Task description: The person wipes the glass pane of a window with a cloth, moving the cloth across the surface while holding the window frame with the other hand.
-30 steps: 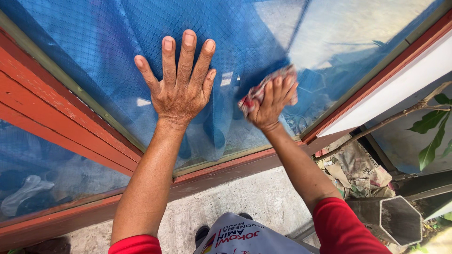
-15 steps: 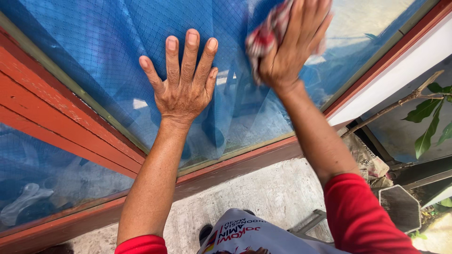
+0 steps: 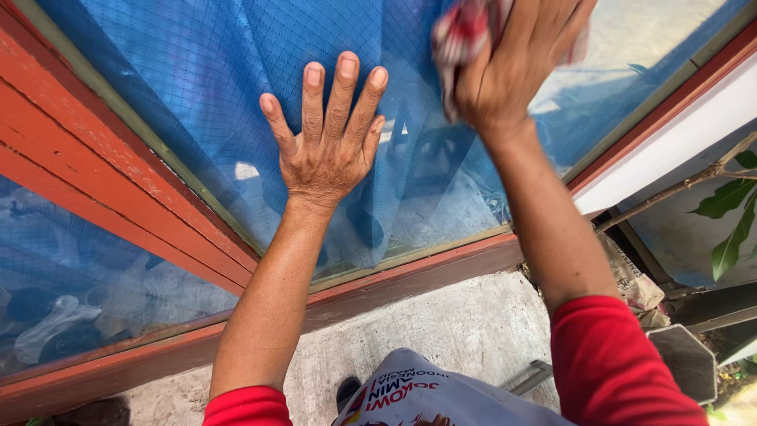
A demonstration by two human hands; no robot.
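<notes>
My left hand lies flat on a window pane, fingers spread, holding nothing. A blue curtain hangs behind the glass. My right hand is higher up on the same pane, near the top edge of the view, clutching a crumpled red-and-white cloth against the glass. Both arms wear red sleeves.
A red-brown wooden frame borders the pane on the left and along the bottom. Below it runs a concrete ledge. To the right are a white wall strip, a leafy branch, crumpled sacks and a dark metal post.
My right hand with the cloth has swept from the pane's lower middle up to the top of the view. My left hand has stayed pressed flat on the glass.
</notes>
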